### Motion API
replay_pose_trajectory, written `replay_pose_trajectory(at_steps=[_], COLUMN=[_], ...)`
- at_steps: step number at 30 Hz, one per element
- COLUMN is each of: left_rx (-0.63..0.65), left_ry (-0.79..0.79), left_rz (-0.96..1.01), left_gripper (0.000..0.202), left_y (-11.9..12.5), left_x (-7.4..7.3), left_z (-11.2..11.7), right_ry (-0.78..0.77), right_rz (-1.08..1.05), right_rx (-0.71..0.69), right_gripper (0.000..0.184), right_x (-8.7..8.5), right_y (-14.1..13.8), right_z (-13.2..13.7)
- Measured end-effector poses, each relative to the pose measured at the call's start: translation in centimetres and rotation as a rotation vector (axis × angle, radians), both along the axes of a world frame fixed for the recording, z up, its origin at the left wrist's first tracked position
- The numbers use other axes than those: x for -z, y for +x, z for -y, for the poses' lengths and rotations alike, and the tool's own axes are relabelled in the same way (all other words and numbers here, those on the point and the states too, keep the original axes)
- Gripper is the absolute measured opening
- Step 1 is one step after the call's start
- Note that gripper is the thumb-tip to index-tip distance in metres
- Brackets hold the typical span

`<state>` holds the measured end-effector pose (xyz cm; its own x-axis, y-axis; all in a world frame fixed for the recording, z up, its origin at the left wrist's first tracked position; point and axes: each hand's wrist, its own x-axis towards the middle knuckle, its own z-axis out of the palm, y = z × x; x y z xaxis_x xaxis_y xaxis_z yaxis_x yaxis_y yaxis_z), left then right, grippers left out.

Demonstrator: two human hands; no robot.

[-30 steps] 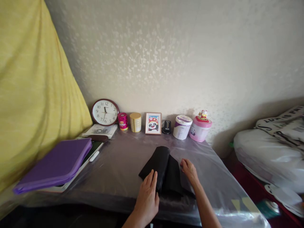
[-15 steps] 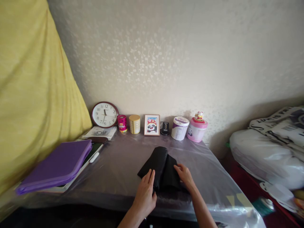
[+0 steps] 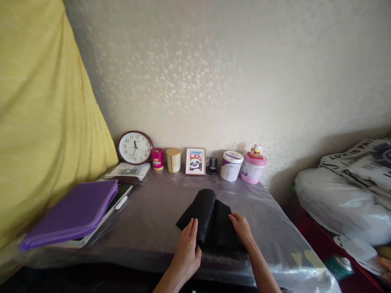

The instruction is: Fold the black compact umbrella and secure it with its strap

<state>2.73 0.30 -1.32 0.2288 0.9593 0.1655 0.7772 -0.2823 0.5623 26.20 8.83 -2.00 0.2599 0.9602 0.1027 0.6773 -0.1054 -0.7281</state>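
A folded piece of thin black material [image 3: 204,211], cloth or plastic, lies on the table near its front edge. Its left part is a thick rounded fold, and a flatter flap [image 3: 224,221] extends to the right. My left hand [image 3: 187,248] grips the fold's near left side, fingers along the top and thumb at the near end. At the flap's right edge, my right hand [image 3: 241,228] pinches the material between thumb and fingers. The underside of the material is hidden.
Along the wall stand a clock [image 3: 135,147], a pink can [image 3: 157,158], a yellow-lidded jar [image 3: 173,160], a panda picture frame [image 3: 196,161], a small black device [image 3: 211,166] and two tubs [image 3: 231,167]. A purple folder [image 3: 70,211] lies left; stuffed bags [image 3: 342,199] sit right.
My right hand has moved a little to the right, drawing the flap outward so more of it shows. The left hand stays almost in place on the fold.
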Motion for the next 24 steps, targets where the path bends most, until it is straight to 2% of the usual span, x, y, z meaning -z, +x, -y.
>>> replay_pose_trajectory(at_steps=[4,7,10,15,19,24], left_rx=[-0.01,-0.015,-0.014,-0.005,-0.017,-0.018], left_ry=[-0.003,-0.011,-0.014,-0.01,-0.015,-0.034], left_rz=[0.023,0.031,0.021,-0.016,-0.045,-0.086], left_gripper=[0.076,0.077,0.078,0.08,0.081,0.084], left_y=[0.0,0.0,0.0,0.1,0.1,0.1], left_x=[0.2,0.2,0.1,-0.1,-0.3,-0.5], left_z=[-0.1,-0.1,0.0,0.1,0.2,0.2], right_ry=[0.035,0.023,0.034,0.04,0.115,0.112], right_rz=[-0.111,-0.328,-0.495,-0.59,-0.55,-0.252], right_rx=[0.028,0.015,-0.006,-0.022,-0.058,-0.086], right_gripper=[0.025,0.038,0.05,0.053,0.054,0.045], right_x=[0.2,-0.2,-1.3,-3.5,-4.5,-4.7], right_y=[0.5,0.1,-0.8,-2.8,-5.0,-7.9], right_z=[0.3,0.5,0.5,-0.2,-1.5,-3.6])
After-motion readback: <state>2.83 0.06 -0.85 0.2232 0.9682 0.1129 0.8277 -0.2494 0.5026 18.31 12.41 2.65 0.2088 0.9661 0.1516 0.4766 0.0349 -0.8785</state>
